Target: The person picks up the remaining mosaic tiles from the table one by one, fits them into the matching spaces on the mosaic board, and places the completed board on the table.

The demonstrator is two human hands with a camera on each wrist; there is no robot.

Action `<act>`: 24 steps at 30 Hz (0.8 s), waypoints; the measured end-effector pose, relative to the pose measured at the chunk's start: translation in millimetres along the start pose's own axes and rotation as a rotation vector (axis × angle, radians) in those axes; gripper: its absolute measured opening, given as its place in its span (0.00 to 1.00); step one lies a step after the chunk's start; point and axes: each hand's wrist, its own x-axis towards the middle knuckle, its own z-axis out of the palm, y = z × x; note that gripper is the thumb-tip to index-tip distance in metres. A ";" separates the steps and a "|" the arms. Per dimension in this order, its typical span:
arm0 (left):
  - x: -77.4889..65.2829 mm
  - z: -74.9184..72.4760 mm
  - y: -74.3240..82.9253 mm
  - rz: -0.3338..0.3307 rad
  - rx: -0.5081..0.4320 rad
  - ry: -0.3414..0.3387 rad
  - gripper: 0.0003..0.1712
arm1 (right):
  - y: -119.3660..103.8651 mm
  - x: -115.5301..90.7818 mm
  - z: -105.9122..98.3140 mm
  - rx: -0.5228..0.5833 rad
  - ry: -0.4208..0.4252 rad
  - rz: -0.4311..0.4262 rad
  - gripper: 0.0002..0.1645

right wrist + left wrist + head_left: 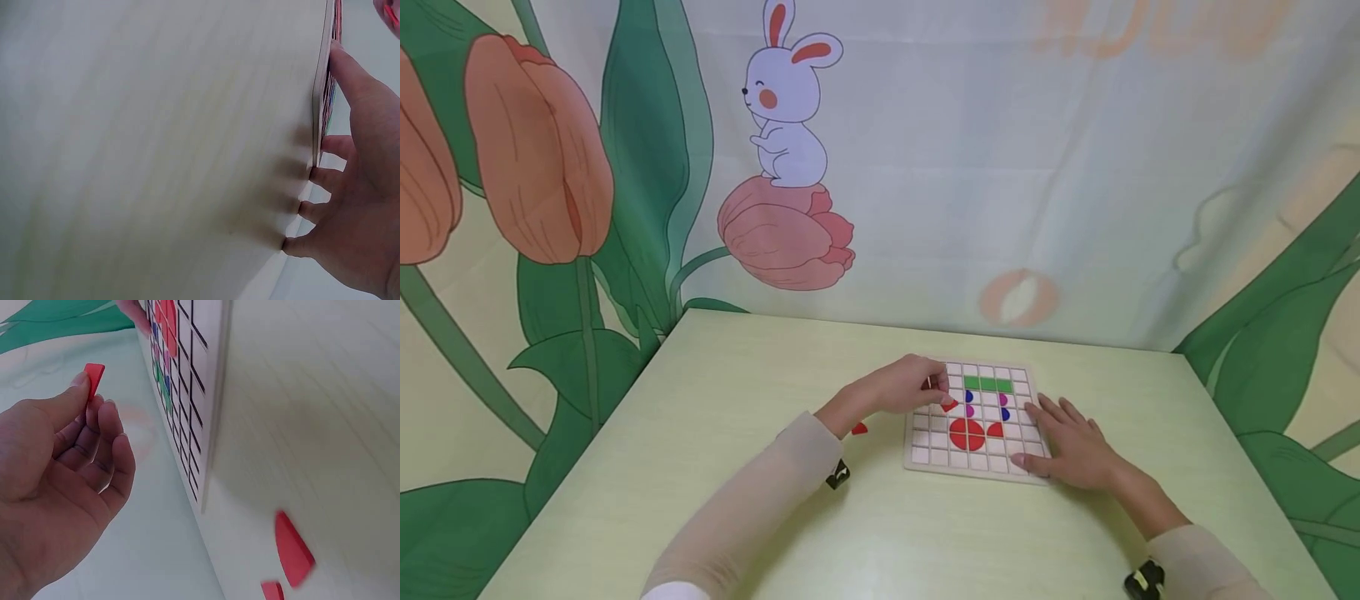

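Note:
My left hand (910,385) pinches a red quarter-circle piece (95,377) between thumb and fingertips, above the left part of a white square grid board (936,458). On the board lie a green strip (988,384), small blue and magenta half-round pieces, a red circle (967,434) made of quarter pieces, and a red quarter piece (995,430) to its right. My right hand (1075,446) rests with spread fingers at the board's right edge. Its thumb lies on the board, and in the right wrist view several fingertips touch the table.
Loose red pieces (294,550) lie on the pale table (760,358) left of the board, partly hidden by my left forearm in the head view. A printed curtain (940,167) with a rabbit and tulips hangs behind the table.

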 end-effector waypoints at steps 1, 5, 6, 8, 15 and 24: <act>3.8 2.5 2.3 0.012 -0.010 0.000 0.07 | 0.2 0.2 1.1 0.002 -0.001 0.000 0.64; 18.8 14.7 10.1 0.041 -0.030 -0.009 0.05 | -0.6 -0.4 5.7 0.005 -0.005 -0.011 0.64; 22.5 18.0 11.9 0.052 -0.032 -0.013 0.04 | -0.8 -0.6 6.8 0.006 -0.004 -0.013 0.64; 29.4 24.2 15.8 0.064 -0.031 -0.022 0.03 | -1.3 -1.1 8.1 0.004 -0.001 -0.015 0.64; 53.9 47.0 26.9 0.086 -0.027 -0.030 0.03 | -1.3 -3.7 5.6 -0.001 0.006 -0.020 0.63; 74.1 58.3 33.5 0.082 0.094 0.003 0.01 | -3.2 -3.0 -2.1 -0.007 0.012 -0.029 0.62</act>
